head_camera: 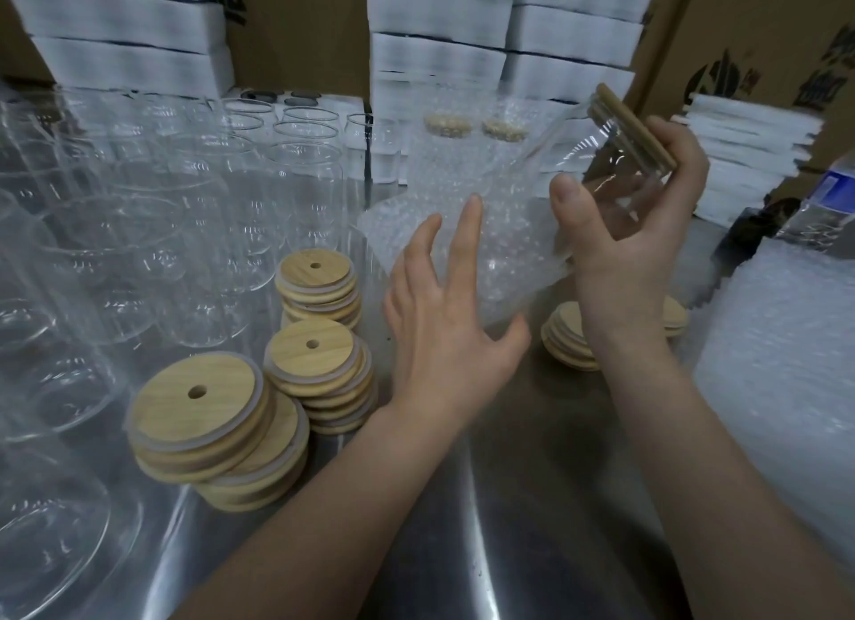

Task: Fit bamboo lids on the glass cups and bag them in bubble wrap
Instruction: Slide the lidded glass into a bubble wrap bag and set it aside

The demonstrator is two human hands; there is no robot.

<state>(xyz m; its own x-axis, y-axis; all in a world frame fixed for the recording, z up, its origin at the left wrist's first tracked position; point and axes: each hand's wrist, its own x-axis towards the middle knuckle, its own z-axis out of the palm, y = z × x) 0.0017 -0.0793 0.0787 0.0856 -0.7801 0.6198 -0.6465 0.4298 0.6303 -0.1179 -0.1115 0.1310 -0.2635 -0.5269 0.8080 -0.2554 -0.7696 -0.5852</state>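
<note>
My right hand (634, 230) grips a glass cup (597, 166) tilted on its side, with a bamboo lid (636, 131) fitted on its mouth at the upper right. The cup's base end sits inside the mouth of a bubble wrap bag (467, 230). My left hand (444, 314) holds that bag's lower edge, thumb under it and fingers spread over it. Stacks of bamboo lids (208, 416) with a centre hole lie at the lower left. More lids (569, 337) lie under my right wrist. Several empty glass cups (222, 203) stand on the left.
A pile of bubble wrap bags (782, 365) lies at the right on the steel table (532, 504). Two bagged, lidded cups (476, 126) stand behind. White foam boxes (439, 31) and cardboard cartons are stacked at the back. A plastic water bottle (828, 203) stands far right.
</note>
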